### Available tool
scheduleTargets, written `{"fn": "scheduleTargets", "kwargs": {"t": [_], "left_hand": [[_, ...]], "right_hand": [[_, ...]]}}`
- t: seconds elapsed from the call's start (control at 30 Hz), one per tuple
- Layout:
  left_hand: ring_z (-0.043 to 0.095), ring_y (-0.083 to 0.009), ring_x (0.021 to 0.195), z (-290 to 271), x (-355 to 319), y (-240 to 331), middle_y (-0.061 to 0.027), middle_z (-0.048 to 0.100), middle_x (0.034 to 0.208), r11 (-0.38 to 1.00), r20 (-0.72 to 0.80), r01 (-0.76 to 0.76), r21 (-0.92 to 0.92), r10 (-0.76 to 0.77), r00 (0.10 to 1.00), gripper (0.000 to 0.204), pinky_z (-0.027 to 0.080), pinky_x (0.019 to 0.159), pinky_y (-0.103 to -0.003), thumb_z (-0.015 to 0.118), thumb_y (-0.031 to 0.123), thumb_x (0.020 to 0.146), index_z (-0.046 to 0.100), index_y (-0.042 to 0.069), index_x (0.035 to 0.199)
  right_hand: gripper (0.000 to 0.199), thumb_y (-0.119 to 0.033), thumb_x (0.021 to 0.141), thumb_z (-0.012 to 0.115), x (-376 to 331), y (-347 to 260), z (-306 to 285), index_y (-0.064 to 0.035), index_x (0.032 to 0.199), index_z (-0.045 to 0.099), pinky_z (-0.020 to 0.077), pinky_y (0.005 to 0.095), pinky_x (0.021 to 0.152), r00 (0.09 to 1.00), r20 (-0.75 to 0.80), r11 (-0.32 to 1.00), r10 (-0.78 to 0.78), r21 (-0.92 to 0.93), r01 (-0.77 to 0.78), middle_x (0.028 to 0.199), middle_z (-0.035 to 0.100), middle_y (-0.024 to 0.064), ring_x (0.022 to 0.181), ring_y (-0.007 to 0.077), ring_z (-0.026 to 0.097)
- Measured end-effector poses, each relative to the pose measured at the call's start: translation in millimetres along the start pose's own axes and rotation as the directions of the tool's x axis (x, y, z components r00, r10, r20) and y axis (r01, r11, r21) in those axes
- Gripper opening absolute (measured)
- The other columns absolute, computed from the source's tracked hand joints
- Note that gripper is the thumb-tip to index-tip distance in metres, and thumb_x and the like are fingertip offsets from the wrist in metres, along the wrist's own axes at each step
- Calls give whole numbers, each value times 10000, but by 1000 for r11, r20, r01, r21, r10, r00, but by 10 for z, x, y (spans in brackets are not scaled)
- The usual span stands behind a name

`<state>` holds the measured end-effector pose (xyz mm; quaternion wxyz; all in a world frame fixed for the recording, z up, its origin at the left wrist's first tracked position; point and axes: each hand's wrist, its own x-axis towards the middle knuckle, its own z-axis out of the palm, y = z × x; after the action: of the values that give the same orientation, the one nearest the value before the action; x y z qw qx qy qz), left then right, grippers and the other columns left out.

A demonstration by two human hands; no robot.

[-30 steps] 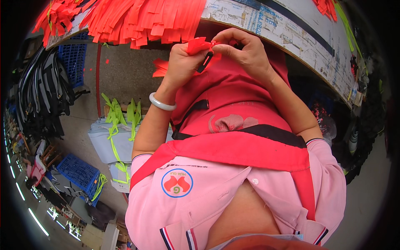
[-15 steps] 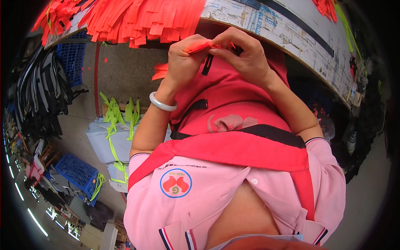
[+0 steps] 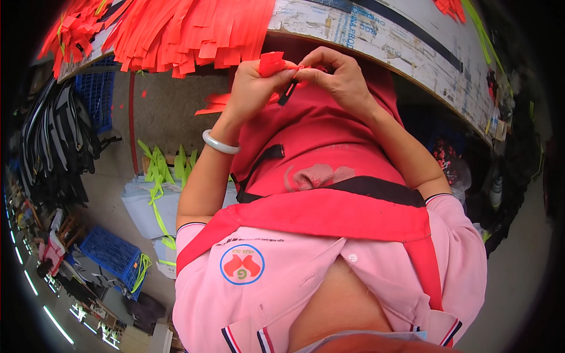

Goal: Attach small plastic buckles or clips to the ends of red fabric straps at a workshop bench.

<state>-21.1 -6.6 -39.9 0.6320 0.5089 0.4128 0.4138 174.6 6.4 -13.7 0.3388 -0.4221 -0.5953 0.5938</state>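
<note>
Both hands meet at the table (image 3: 412, 53) edge, above the red apron (image 3: 318, 147). Left hand (image 3: 250, 88): grip pressed together, pinching a folded orange strip (image 3: 272, 62). Right hand (image 3: 338, 76): grip pinching the same strip's end, just beside a small black clip (image 3: 288, 92) hanging below. More orange strips (image 3: 188, 29) lie piled on the table, overhanging its edge.

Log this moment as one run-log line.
left hand: pinching red strap | right hand: pinching same strap, black clip hanging below | red strap pile on table edge
</note>
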Motion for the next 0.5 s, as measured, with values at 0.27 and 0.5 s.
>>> {"fn": "scheduleTargets", "kwargs": {"t": [0.27, 0.5], "left_hand": [[602, -138, 672, 474, 559, -460, -90, 615, 828, 636, 171, 441, -633, -441, 881, 175, 542, 604, -230, 550, 100, 935, 571, -39, 1040], [563, -168, 677, 666, 879, -892, -102, 581, 839, 247, 329, 487, -838, -484, 811, 169, 532, 607, -263, 452, 95, 967, 540, -30, 1038]], "right_hand": [[196, -193, 882, 647, 136, 406, -480, 0, 846, 638, 474, 256, 624, 959, -252, 984, 129, -88, -155, 724, 653, 36, 670, 105, 590], [169, -170, 900, 581, 240, 409, -508, -17, 830, 573, 500, 372, 556, 917, -371, 768, -149, -627, -129, 663, 628, 145, 609, 279, 655]]}}
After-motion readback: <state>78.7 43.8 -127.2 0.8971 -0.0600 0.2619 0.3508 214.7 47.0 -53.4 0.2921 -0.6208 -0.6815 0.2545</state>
